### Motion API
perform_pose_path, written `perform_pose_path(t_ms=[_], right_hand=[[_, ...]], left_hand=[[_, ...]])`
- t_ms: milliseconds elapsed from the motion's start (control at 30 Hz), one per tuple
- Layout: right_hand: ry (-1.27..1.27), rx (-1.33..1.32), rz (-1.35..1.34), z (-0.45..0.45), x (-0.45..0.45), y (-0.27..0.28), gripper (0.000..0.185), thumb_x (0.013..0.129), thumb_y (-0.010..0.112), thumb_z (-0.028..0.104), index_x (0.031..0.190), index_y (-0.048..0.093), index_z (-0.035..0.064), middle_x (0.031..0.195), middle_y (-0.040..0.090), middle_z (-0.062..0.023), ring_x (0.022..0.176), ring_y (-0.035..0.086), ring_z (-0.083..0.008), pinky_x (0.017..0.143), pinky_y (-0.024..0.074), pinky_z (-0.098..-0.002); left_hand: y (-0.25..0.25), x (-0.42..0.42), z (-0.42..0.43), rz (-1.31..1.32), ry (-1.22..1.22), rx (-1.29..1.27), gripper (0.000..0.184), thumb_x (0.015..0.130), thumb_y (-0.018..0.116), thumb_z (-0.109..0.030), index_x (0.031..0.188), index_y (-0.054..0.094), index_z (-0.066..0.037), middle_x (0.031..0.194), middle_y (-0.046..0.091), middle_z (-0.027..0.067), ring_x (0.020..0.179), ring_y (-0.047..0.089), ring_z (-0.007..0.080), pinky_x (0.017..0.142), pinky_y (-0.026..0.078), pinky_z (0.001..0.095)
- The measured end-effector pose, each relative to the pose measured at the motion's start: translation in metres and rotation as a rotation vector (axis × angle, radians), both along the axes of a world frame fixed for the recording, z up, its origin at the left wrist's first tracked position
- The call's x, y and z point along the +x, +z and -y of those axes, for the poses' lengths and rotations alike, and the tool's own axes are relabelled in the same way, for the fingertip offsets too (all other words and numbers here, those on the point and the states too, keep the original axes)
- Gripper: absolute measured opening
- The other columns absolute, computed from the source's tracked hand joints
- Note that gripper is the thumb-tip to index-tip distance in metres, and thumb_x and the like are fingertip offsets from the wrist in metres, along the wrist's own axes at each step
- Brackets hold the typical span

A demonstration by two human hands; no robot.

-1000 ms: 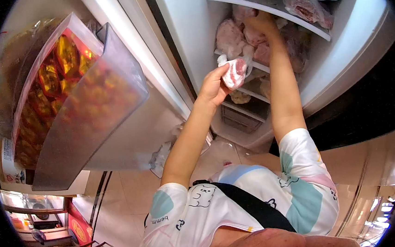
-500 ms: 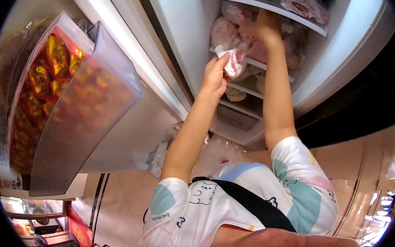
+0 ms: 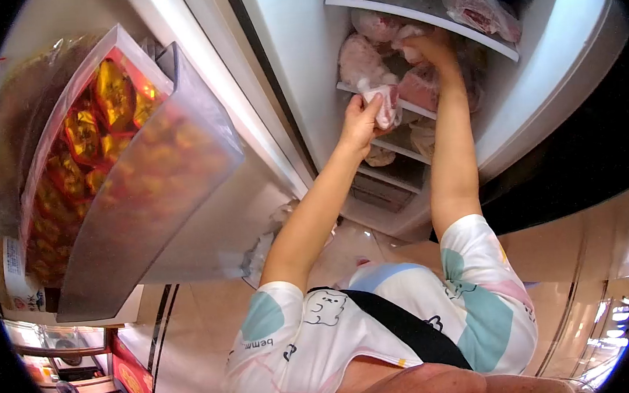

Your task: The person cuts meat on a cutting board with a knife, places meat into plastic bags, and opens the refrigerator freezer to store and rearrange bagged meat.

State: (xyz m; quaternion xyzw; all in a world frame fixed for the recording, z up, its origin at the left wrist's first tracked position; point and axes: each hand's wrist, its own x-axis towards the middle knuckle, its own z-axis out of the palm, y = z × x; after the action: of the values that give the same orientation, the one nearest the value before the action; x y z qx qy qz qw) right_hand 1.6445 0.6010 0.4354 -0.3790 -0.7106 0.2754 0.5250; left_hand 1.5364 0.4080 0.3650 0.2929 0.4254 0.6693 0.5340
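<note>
My left hand [image 3: 362, 124] is closed on a small plastic-wrapped piece of meat [image 3: 386, 105], red and white, held in front of a freezer shelf. Further in, my right hand [image 3: 437, 48] reaches under the upper shelf. Its fingers are closed on a pale bag of frozen meat [image 3: 409, 46], partly hidden by the hand. Around both hands lie more bagged meats: a large pink bag [image 3: 363, 60] on the left, a rounded bag [image 3: 375, 25] at the back, and a pink block [image 3: 418, 88] below my right hand.
The upper shelf [image 3: 418, 9] holds another bag of meat [image 3: 479, 12] and dark packages. Lower shelves carry wrapped items [image 3: 379, 156]. At left, the open door has a bin [image 3: 151, 187] full of gold-and-red wrapped packets [image 3: 113, 94]. A plastic bag [image 3: 260, 254] hangs low near the door.
My right hand has drawn slightly back and now shows with a pale bag of meat in its fingers. My left hand still holds its meat, shifted slightly right and down in view.
</note>
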Motion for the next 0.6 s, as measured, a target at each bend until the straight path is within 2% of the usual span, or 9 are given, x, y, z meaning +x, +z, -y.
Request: perform_pose_path(t_ms=[67, 167, 200, 267, 300, 367, 433, 533, 600], right_hand=[[-0.017, 0.002, -0.087, -0.006, 0.003, -0.001, 0.072, 0.052, 0.08, 0.02, 0.114, 0.05, -0.0008, 0.106, 0.057, -0.0147, 0.093, 0.056, -0.0254, 0.083, 0.0453, -0.0341], [0.038, -0.23, -0.167, -0.013, 0.008, -0.008, 0.07, 0.057, 0.079, 0.024, 0.117, 0.049, 0.0017, 0.109, 0.055, -0.0122, 0.095, 0.054, -0.0238, 0.081, 0.0453, -0.034], [-0.006, -0.214, -0.251, -0.017, 0.007, -0.008, 0.067, 0.066, 0.071, 0.035, 0.121, 0.048, 0.0023, 0.118, 0.051, -0.0133, 0.104, 0.051, -0.0233, 0.087, 0.0421, -0.0339], [-0.054, -0.204, -0.328, -0.018, 0.005, -0.011, 0.067, 0.076, 0.063, 0.045, 0.125, 0.047, 0.003, 0.127, 0.047, -0.0144, 0.112, 0.047, -0.0228, 0.092, 0.0389, -0.0338], [0.019, -0.248, -0.593, 0.0, 0.004, 0.003, 0.064, 0.079, 0.061, 0.044, 0.126, 0.045, 0.005, 0.126, 0.047, -0.0122, 0.109, 0.048, -0.0223, 0.091, 0.0395, -0.0336], [0.088, -0.294, -0.851, 0.017, 0.009, 0.018, 0.06, 0.081, 0.059, 0.042, 0.128, 0.044, 0.007, 0.124, 0.048, -0.01, 0.107, 0.049, -0.0217, 0.089, 0.0401, -0.0334], [0.098, -0.304, -0.917, 0.019, 0.016, 0.023, 0.044, 0.083, 0.06, 0.035, 0.118, 0.051, 0.01, 0.109, 0.056, -0.0055, 0.096, 0.054, -0.0172, 0.077, 0.0443, -0.0304], [0.15, -0.325, -0.936, 0.021, 0.018, 0.006, 0.04, 0.082, 0.059, 0.027, 0.115, 0.052, 0.0059, 0.109, 0.056, -0.0073, 0.099, 0.054, -0.0194, 0.082, 0.0442, -0.0335], [0.204, -0.389, -0.974, 0.041, 0.021, 0.002, 0.037, 0.082, 0.058, 0.023, 0.113, 0.052, 0.0038, 0.108, 0.056, -0.0082, 0.1, 0.053, -0.0205, 0.085, 0.0441, -0.0352]], left_hand=[[-0.001, 0.0, -0.005, -0.016, -0.027, 0.02, 0.036, 0.09, 0.053, -0.029, 0.115, 0.041, -0.006, 0.105, 0.056, 0.0076, 0.09, 0.058, 0.0191, 0.071, 0.054, 0.0376], [-0.002, 0.002, -0.011, -0.009, -0.028, 0.019, 0.036, 0.091, 0.052, -0.029, 0.115, 0.041, -0.006, 0.104, 0.056, 0.0076, 0.089, 0.058, 0.0188, 0.07, 0.054, 0.0375], [-0.002, 0.001, -0.012, -0.004, -0.024, 0.015, 0.036, 0.091, 0.052, -0.029, 0.115, 0.041, -0.006, 0.104, 0.056, 0.0076, 0.089, 0.058, 0.0188, 0.07, 0.054, 0.0375], [0.001, 0.002, -0.016, 0.022, -0.059, 0.036, 0.037, 0.09, 0.051, -0.03, 0.116, 0.041, -0.005, 0.104, 0.056, 0.0075, 0.088, 0.059, 0.0185, 0.068, 0.055, 0.0373], [0.003, 0.003, -0.018, 0.028, -0.058, 0.03, 0.037, 0.09, 0.051, -0.03, 0.116, 0.041, -0.005, 0.104, 0.056, 0.0075, 0.088, 0.059, 0.0185, 0.068, 0.055, 0.0373], [0.006, 0.006, -0.021, -0.019, -0.029, 0.015, 0.037, 0.09, 0.051, -0.03, 0.116, 0.042, -0.004, 0.103, 0.056, 0.008, 0.087, 0.059, 0.0188, 0.068, 0.055, 0.0367], [0.006, 0.01, -0.026, 0.001, -0.002, 0.012, 0.037, 0.09, 0.051, -0.029, 0.116, 0.043, -0.004, 0.103, 0.056, 0.0085, 0.086, 0.059, 0.0193, 0.067, 0.055, 0.0368], [0.005, 0.014, -0.03, -0.01, 0.018, 0.046, 0.037, 0.09, 0.053, -0.028, 0.116, 0.043, -0.005, 0.102, 0.056, 0.0082, 0.086, 0.059, 0.0194, 0.067, 0.055, 0.037], [0.006, 0.018, -0.033, 0.037, 0.06, 0.065, 0.032, 0.088, 0.056, -0.026, 0.107, 0.044, -0.003, 0.096, 0.055, 0.0065, 0.074, 0.058, 0.0143, 0.056, 0.053, 0.0296]])
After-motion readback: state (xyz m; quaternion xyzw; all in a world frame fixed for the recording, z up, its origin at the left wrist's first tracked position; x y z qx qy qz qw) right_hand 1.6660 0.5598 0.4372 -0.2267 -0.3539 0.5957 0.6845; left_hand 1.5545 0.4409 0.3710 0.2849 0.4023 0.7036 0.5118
